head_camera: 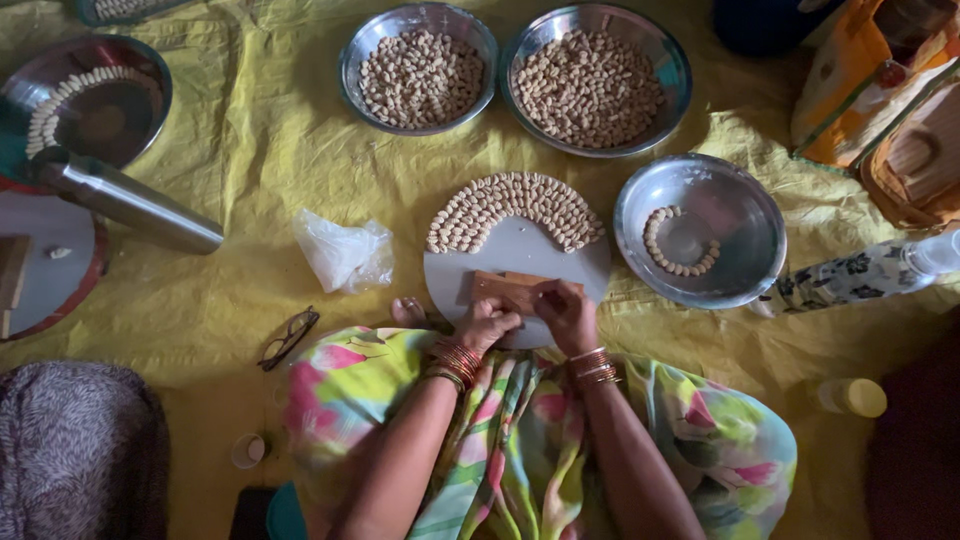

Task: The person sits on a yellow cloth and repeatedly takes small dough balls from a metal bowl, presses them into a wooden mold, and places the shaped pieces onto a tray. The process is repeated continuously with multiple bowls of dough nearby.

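Hands meet on the small wooden block (512, 290), which lies on the grey round board (590, 265) just ahead of our lap. Our left hand (487, 322) is curled in a loose fist against the block's near left corner; our right hand (565, 312) closes its fingertips over the block's right end, pinching at something too small for us to make out. Whether either hand truly grips the block or only presses on it, we cannot tell. The block's long axis runs left to right, across both hands, so each hand sits at one end and neither is clearly nearer.

Beyond our fingertips, an arch of pale nuts (515, 208) rings the far edge of the board, apart from the block. Farther out from the grip stand two steel bowls full of nuts (420, 75) (590, 85). Off to the right of our right hand, a steel bowl (745, 210) holds a short curved row of nuts. Left of our left hand lie a crumpled plastic bag (342, 250) and a pair of glasses (288, 337) on the yellow sheet (250, 150).
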